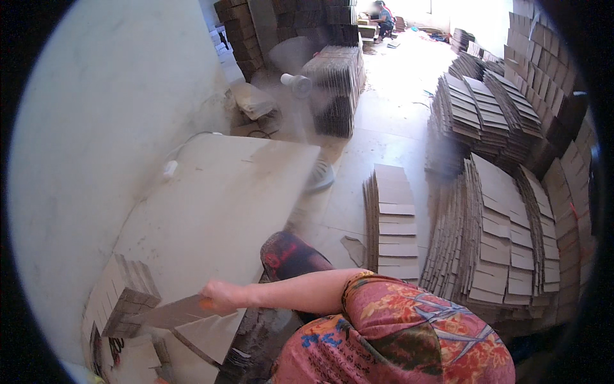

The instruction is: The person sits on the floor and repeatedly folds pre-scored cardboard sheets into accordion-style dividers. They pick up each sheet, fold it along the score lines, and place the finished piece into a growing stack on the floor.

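My left hand (pixel 216 297) reaches out to the left from my shoulder in a floral sleeve (pixel 396 320). It grips one end of a flat brown cardboard piece (pixel 169 313). The far end of the piece meets a fanned stack of folded cardboard blanks (pixel 118 291) at the near left corner of a pale table (pixel 211 211). More flat cardboard sheets (pixel 204 336) lie on the table under the hand. My right hand is out of the picture.
A dark red-patterned rounded thing (pixel 291 256) sits between me and the table. Stacks of cardboard blanks (pixel 390 224) (pixel 505 237) cover the floor to the right. A white fan (pixel 297 83) stands beyond the table. Another person (pixel 384 16) sits far back.
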Tool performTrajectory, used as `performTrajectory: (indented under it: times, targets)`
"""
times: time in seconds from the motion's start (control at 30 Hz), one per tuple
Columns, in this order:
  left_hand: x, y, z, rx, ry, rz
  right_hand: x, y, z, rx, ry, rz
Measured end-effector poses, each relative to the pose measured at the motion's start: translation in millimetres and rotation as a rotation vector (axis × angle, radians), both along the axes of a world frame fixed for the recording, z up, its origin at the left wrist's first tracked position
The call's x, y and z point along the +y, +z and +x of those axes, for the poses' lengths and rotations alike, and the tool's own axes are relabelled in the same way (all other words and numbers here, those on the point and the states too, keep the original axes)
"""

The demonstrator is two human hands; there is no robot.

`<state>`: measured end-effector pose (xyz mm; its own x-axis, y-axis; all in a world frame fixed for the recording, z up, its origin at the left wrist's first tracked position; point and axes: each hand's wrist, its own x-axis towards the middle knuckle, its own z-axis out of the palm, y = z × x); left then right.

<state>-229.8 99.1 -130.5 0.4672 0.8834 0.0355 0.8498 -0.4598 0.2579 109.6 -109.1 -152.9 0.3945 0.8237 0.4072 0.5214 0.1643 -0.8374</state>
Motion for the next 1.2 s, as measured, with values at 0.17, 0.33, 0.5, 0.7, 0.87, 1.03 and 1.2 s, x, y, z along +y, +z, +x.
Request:
performTrajectory:
  times: [0.17, 0.33, 0.5, 0.7, 0.87, 1.03, 1.2]
  targets:
    - [9.9, 15.7, -25.9, -0.104, -0.02, -0.013, 8.7, 1.8, 0.1, 0.093, 0.084, -0.055]
    - [19.7, 31.4, -66.8, -0.122, -0.015, -0.109, -9.7, 3.8, -24.6, 0.547, 0.353, 0.048]
    - [-66.2, 107.5, 67.0, -0.194, -0.173, -0.334, -44.1, 56.9, -21.4, 0.529, 0.133, 0.283]
    - [-114.1, 99.9, 89.8, -0.17, -0.187, -0.628, -37.7, 54.1, -29.8, 0.315, 0.084, 0.167]
    - [-112.9, 93.5, 104.4, -0.23, -0.163, -0.653, -51.3, 77.4, -27.1, 0.039, 0.019, 0.271]
    - [-117.8, 91.1, 108.7, -0.43, -0.046, -0.73, -54.4, 78.6, -19.0, 0.066, 0.004, 0.286]
    - [-135.1, 100.6, 112.8, -0.409, -0.211, -0.796, -52.4, 75.4, -18.5, -0.098, 0.024, 0.109]
